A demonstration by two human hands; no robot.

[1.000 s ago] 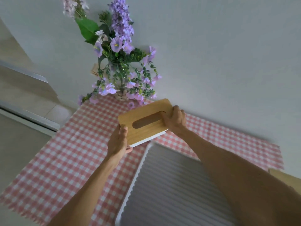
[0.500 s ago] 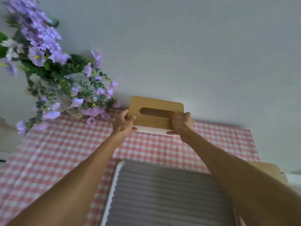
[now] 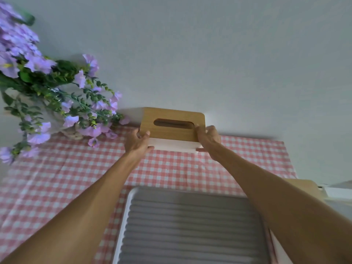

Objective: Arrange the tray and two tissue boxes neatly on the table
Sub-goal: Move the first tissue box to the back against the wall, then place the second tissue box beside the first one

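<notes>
A white tissue box with a wooden lid [image 3: 172,127] and an oval slot stands at the far edge of the table, against the wall. My left hand [image 3: 137,142] grips its left end and my right hand [image 3: 208,139] grips its right end. Close in front of me lies the tray [image 3: 131,199], white-rimmed with a grey ribbed inside; my right forearm hides its right side. A second wooden-lidded tissue box [image 3: 306,186] peeks out at the right, mostly behind my right arm.
A red-and-white checked cloth [image 3: 57,178] covers the table. A vase of purple flowers [image 3: 57,103] stands at the far left, its blooms close to the held box. The plain wall [image 3: 209,54] runs along the table's back edge.
Both hands have carried the box away from me, from above the tray's far edge to the back of the table by the wall, and turned it square to the wall. The view shifted right.
</notes>
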